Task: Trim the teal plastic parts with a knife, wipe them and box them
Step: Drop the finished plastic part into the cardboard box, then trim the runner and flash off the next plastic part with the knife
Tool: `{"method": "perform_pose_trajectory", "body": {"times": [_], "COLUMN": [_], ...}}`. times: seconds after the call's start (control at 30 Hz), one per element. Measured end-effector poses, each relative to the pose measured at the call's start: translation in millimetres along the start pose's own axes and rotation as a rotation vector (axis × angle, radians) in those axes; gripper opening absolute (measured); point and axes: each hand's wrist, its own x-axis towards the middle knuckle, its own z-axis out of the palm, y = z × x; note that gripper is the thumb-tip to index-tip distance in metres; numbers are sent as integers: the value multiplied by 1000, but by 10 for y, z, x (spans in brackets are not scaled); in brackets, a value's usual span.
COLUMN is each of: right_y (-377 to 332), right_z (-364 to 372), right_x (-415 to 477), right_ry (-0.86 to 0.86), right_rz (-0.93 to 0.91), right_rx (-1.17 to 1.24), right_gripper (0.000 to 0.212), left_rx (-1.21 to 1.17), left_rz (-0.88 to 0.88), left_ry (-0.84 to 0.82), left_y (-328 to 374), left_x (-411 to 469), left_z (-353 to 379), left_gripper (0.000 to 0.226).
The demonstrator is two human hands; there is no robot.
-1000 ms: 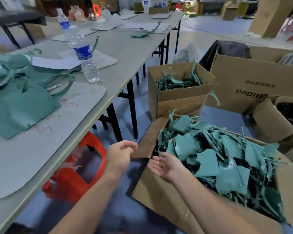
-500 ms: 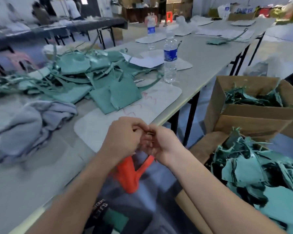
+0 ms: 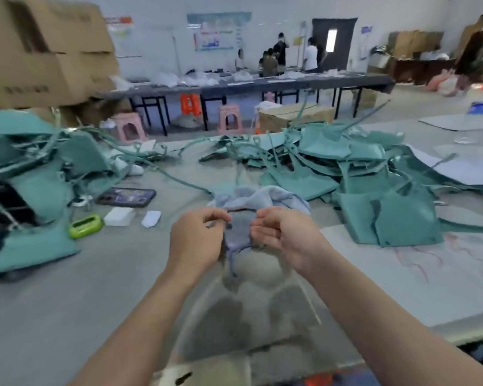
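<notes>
i have both hands up over the grey table (image 3: 67,302). my left hand (image 3: 197,240) and right hand (image 3: 283,236) have their fingers curled in, and each pinches one edge of a thin grey-blue piece of cloth (image 3: 238,232) stretched between them, a strand dangling below. the picture is smeared, so i cannot tell whether this cloth is joined to the crumpled pale blue towel (image 3: 265,195) just beyond my fingers.

the teal plastic parts sit away from the grip. one flat stack of teal plastic parts (image 3: 402,218) lies to the right of my right hand, and a tangled heap of teal plastic parts (image 3: 39,190) lies well to the left. neither touches a hand.

risks as i judge them:
- the pinch is shallow on both edges, so a hard pull could slip the cloth free or tear it.
- the dangling strand could catch on the long teal strips trailing past the towel and drag parts along.
- i see no knife, so reaching blind under the towel or into the heaps risks a cut.
- a black phone (image 3: 126,196), a lime green oval object (image 3: 85,224) and a small white box (image 3: 119,216) lie left of my left hand, and a wide sweep would knock them.
</notes>
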Motion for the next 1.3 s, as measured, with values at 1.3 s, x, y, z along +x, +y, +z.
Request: {"method": "perform_pose_trajectory", "body": {"times": [1.3], "right_y": [-355], "right_z": [1239], "right_x": [2330], "right_ry": [-450], "right_rz": [-185], "right_rx": [-2080], "right_gripper": [42], "left_rx": [189], "left_rz": [-83], "left_ry": [155], "left_y": [-1265], "left_x": [1027], "left_z": [-180], "left_gripper": [52]}}
